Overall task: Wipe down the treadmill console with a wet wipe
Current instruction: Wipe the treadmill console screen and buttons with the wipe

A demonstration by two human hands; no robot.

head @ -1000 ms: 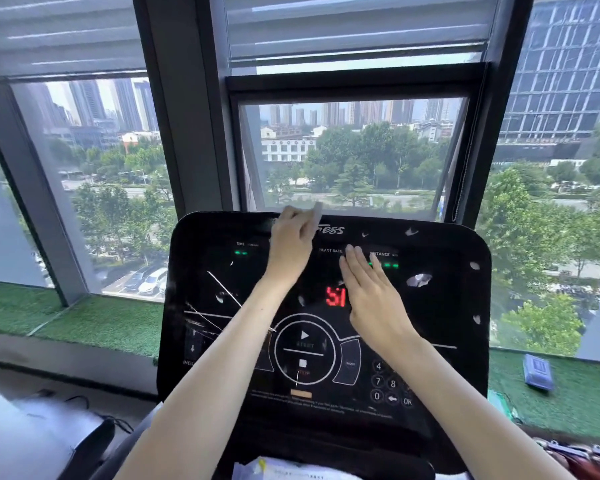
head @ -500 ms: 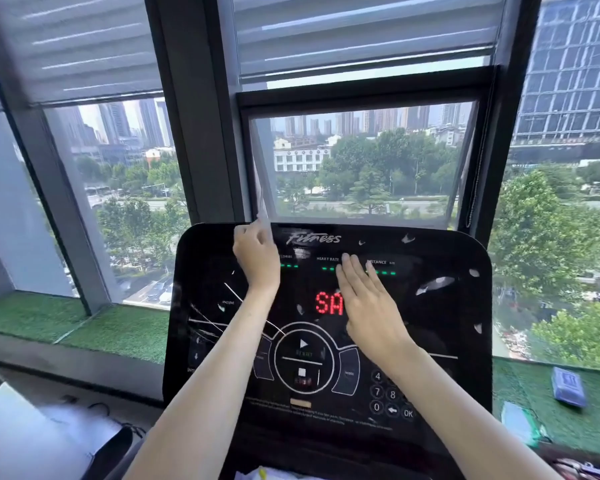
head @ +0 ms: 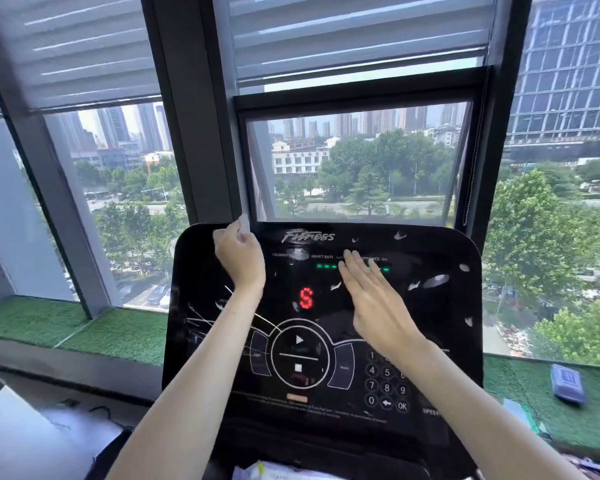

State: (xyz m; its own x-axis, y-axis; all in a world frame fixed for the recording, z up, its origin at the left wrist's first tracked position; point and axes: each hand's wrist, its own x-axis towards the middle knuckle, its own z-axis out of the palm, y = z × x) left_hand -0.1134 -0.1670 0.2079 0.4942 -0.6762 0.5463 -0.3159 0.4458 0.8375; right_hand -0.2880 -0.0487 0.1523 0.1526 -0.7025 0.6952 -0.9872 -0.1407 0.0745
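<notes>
The black glossy treadmill console (head: pixel 430 341) fills the middle of the view, with a red lit display, a round start/stop control and a number keypad. My left hand (head: pixel 238 256) holds a small white wet wipe (head: pixel 244 224) against the console's upper left corner; bits of the wipe stick out above my fingers. My right hand (head: pixel 368 296) lies flat with straight fingers on the console right of the red display, its fingertips near the green lights.
Large windows with grey frames stand right behind the console. A green turf sill (head: pixel 66 327) runs along both sides; a small blue-grey pack (head: pixel 568 382) lies on it at the right. White packaging (head: pixel 274 472) shows at the bottom edge.
My left hand has slid with the wipe from the console's top centre leftward to its upper left corner. My right hand has stayed flat in place. The red display changed.
</notes>
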